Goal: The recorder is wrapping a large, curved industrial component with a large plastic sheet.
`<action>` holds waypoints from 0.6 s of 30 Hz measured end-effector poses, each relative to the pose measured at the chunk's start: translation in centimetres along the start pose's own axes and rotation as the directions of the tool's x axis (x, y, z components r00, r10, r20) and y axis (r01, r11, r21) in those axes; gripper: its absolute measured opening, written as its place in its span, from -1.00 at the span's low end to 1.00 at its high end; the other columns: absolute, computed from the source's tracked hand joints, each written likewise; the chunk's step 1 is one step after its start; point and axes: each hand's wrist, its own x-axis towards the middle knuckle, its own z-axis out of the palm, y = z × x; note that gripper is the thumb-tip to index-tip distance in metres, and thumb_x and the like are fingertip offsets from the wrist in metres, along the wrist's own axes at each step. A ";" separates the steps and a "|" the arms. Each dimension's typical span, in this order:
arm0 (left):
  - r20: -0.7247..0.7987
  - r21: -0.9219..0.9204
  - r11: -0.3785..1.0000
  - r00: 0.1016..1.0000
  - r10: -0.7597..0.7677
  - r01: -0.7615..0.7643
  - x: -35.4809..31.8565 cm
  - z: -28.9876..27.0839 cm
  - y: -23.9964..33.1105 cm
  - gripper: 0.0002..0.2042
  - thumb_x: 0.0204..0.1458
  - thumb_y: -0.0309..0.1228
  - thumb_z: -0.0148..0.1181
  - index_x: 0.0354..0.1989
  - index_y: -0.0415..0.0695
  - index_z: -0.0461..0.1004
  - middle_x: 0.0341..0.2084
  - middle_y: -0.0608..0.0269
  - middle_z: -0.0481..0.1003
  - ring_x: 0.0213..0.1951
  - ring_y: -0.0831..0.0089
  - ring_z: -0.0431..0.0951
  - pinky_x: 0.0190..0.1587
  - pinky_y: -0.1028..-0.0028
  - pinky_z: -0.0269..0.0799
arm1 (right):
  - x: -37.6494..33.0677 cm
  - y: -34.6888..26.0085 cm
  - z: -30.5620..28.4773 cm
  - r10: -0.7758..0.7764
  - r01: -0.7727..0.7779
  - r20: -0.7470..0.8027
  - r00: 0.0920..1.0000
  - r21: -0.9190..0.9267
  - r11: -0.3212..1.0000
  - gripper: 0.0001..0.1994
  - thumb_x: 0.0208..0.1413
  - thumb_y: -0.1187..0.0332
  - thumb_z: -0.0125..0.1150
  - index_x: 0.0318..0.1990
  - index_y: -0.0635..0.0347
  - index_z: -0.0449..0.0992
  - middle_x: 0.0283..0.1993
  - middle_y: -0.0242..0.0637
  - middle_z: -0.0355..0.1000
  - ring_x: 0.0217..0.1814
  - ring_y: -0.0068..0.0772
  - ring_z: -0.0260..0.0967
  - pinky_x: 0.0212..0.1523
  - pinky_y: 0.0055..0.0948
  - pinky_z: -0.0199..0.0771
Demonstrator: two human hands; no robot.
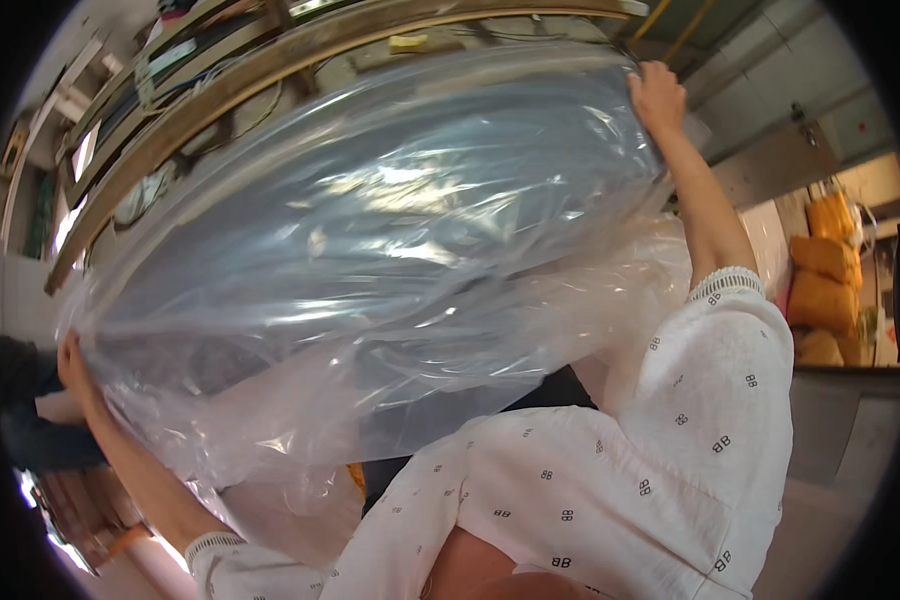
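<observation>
Transparent plastic film (390, 230) spreads across the middle of the scene, glossy and creased, stretched between the person's two hands. The left hand (73, 362) grips its edge at the left; the right hand (658, 98) grasps its far right end. A wooden rail (170, 143) runs beyond it, and orange bundles (825, 275) sit at the right.

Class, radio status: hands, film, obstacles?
Left hand, right hand: holding clear plastic film at opposite ends. Film spread wide, creased. Wooden rail beyond far edge.
</observation>
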 end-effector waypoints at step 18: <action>0.527 -0.195 0.784 0.611 0.590 -0.589 -24.2 12.7 33.7 -0.84 -0.08 -0.51 0.12 -0.32 -0.29 0.35 -0.05 0.02 0.36 -0.07 0.19 0.39 -0.04 0.42 0.24 | -7.6 -1.2 -4.2 0.000 -0.100 0.359 0.933 0.260 0.960 -0.37 0.13 -0.08 -0.24 0.18 0.26 0.09 0.29 -0.10 -0.03 0.34 -0.09 -0.16 0.24 0.08 -0.18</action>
